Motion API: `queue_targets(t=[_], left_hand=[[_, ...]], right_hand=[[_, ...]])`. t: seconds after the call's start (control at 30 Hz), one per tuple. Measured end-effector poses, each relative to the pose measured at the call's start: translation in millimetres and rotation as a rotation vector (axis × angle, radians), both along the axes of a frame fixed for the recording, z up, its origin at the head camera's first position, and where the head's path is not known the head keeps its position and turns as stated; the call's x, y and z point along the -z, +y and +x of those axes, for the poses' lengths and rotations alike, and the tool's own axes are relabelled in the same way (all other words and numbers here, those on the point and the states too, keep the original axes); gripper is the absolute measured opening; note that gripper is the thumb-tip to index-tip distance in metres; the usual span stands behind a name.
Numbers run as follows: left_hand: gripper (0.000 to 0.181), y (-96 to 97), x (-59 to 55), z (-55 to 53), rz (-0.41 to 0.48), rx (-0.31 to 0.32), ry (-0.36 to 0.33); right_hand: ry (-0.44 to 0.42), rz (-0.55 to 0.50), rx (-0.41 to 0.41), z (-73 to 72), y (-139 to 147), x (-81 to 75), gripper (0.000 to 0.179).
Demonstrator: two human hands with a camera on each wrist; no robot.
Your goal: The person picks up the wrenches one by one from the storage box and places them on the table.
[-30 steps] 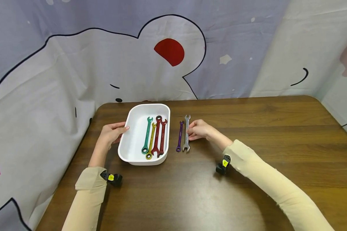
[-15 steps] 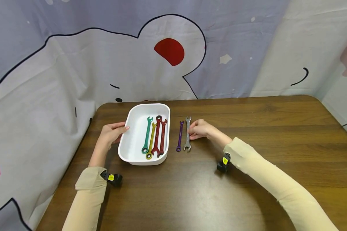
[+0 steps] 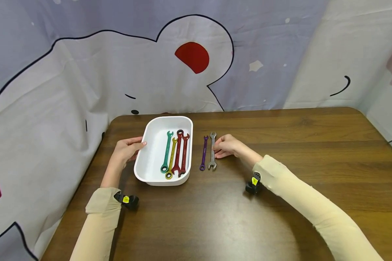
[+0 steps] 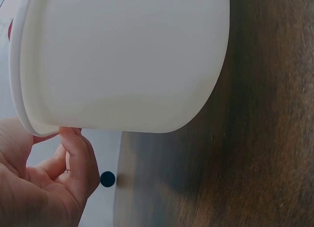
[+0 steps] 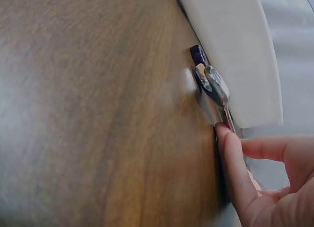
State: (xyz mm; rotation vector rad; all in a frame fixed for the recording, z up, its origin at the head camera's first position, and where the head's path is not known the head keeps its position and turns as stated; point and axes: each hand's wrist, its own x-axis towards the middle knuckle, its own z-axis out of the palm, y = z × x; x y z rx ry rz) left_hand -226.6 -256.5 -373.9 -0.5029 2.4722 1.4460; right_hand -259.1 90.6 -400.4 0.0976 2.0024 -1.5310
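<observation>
My left hand (image 3: 126,149) grips the left rim of a white plastic tray (image 3: 149,168), thumb over the edge and the other fingers outside it; the left wrist view has the hand (image 4: 59,173) at the tray's corner. Inside lie a green wrench (image 3: 167,152), a yellow wrench (image 3: 172,156) and two red wrenches, one (image 3: 178,154) beside the other (image 3: 184,154). Right of the tray, my right hand (image 3: 228,146) pinches a silver open-end wrench (image 3: 212,156) at its middle, low over the table. A purple wrench (image 3: 204,154) lies between it and the tray.
The brown wooden table (image 3: 196,221) ends at a back edge close behind the tray. A printed cloth (image 3: 117,72) hangs behind it and along the left side. Each wrist carries a small black camera, the left one (image 3: 130,202) just above the tabletop.
The silver wrench has shifted slightly to the right with my right hand, widening the gap to the purple wrench. My left hand and the tray stay in place.
</observation>
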Motion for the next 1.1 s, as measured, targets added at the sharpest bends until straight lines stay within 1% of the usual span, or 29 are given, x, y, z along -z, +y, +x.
queue_targets(t=[0.07,0.33,0.47,0.67,0.93,1.1], left_hand=[[0.055,0.4,-0.4,-0.3,0.002,-0.001,-0.003],[0.055,2.5,-0.4,-2.0,0.023,0.000,0.002],[0.055,2.9,-0.5,-2.5,0.031,0.003,0.005],[0.054,4.0,-1.2,-2.1,0.016,0.004,0.007],[0.055,3.3,-2.0,-1.6,0.020,0.005,0.013],[0.055,4.5,-2.4,-0.6,0.006,0.001,0.007]], right_hand=[[-0.001,0.003,-0.006,-0.6,0.4,0.7,0.010],[0.024,0.073,-0.040,-1.0,3.2,-1.1,0.012],[0.032,0.083,-0.040,-0.6,3.8,-1.3,0.011],[0.035,0.102,-0.032,0.1,3.5,-1.0,0.012],[0.049,0.107,-0.034,-0.6,3.6,1.3,0.013],[0.056,0.090,-0.033,0.3,4.3,2.1,0.010]])
